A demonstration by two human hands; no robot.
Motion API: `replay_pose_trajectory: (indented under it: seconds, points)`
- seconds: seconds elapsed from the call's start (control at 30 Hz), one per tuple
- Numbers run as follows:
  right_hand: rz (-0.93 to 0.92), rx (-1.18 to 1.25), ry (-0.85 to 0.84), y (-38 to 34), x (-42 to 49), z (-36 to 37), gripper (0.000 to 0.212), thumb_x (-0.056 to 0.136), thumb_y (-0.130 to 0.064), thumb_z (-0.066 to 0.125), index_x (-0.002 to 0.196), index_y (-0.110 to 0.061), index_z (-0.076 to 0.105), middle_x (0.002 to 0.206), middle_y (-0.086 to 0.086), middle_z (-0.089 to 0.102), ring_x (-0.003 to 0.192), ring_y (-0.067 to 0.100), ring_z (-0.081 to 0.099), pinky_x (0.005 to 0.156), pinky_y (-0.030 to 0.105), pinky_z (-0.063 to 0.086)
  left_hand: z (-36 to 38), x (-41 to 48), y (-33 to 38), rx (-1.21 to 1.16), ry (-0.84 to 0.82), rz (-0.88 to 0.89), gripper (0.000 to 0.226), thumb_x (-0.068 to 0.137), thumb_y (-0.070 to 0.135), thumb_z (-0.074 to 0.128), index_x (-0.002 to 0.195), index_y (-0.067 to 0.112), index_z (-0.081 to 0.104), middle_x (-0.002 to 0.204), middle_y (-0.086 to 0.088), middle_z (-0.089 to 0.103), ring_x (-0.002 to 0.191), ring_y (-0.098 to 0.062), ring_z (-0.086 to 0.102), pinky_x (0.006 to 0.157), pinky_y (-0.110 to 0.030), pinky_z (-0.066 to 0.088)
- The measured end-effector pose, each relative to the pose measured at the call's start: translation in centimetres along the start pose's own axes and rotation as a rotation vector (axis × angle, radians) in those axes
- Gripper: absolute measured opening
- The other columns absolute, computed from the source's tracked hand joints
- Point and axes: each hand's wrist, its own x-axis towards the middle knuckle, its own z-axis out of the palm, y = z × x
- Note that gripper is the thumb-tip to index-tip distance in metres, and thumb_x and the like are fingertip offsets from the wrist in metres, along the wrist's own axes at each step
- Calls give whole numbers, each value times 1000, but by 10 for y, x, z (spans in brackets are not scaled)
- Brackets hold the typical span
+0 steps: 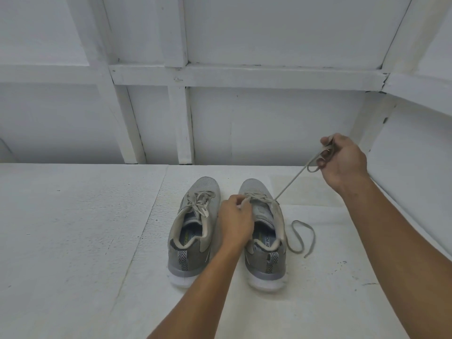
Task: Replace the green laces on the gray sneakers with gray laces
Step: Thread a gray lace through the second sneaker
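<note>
Two gray sneakers stand side by side on a white surface, toes pointing away. The left sneaker (193, 231) is laced with a gray lace tied in a bow. My left hand (236, 222) pinches the lacing at the near eyelets of the right sneaker (265, 243). My right hand (343, 162) is raised to the upper right and grips a gray lace (292, 182) that runs taut from the right sneaker's eyelets, with slack looped round its fingers. The lace's other end (302, 238) lies in a loose loop right of that sneaker. No green lace is visible.
The sneakers rest on a white painted surface (80, 241) with a seam running toward me on the left. A white panelled wall (269, 123) with raised battens stands behind, and a white side ledge (415, 89) rises at the right.
</note>
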Motion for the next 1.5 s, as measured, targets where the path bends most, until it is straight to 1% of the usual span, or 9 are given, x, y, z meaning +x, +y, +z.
replay_pose_trajectory:
  seconds: [0.13,0.23,0.33,0.43,0.63,0.9,1.17,1.3,1.5]
  points:
    - [-38,-142,-23,0,-9,3,22,95,-17,46,75,-19,55,69,-3,65,69,13,55,53,24,36,8,22,31,420,-102,217,34,92,19,45,122,19,61,127,-6,56,112,-26,55,97,-41,45]
    - [36,-83,-92,-2,-18,3,23,94,-18,45,72,-19,51,62,-4,57,63,14,56,60,27,38,21,45,60,743,-463,312,40,97,16,40,133,23,56,138,-4,53,127,-28,46,105,-42,38]
    - [47,-107,-130,2,-27,0,17,92,-17,47,77,-16,55,61,-3,51,58,14,51,61,27,39,34,58,71,1015,-719,343,41,97,13,40,134,21,56,138,-3,54,124,-27,50,106,-42,41]
    - [61,-158,-135,10,-34,-5,14,92,-16,49,82,-13,58,58,-2,48,53,13,46,58,26,36,41,59,73,1198,-755,362,39,95,13,40,130,16,58,131,-4,58,116,-26,55,100,-41,45]
    - [113,-353,-185,18,-52,-15,15,92,-14,50,83,-10,61,62,0,51,57,14,50,60,29,40,36,63,79,886,-733,270,36,91,17,55,126,18,58,128,-1,56,107,-19,54,85,-28,42]
    - [147,-968,-431,2,-72,-6,20,92,-13,54,93,-10,74,88,5,73,81,17,70,71,34,60,7,68,119,234,-655,163,32,88,11,58,119,11,56,89,-4,60,85,-16,53,69,-27,40]
    - [86,-1172,-323,-6,-60,17,46,89,-30,64,131,-22,47,96,2,69,87,17,67,75,35,58,-16,60,158,267,-641,351,26,88,13,60,113,16,58,82,0,65,79,-13,59,72,-26,45]
    - [39,-1234,-416,-11,-59,29,23,92,-43,60,109,-29,57,78,3,66,65,17,59,60,29,49,-21,52,167,289,-644,410,28,87,13,61,115,15,57,87,-2,67,82,-14,61,83,-30,46]
    - [142,-1194,-402,-7,-40,27,23,97,-23,51,92,-10,69,82,4,71,61,14,62,58,25,44,-31,37,178,277,-650,470,24,87,13,61,110,18,57,93,-5,73,97,-20,66,93,-38,49]
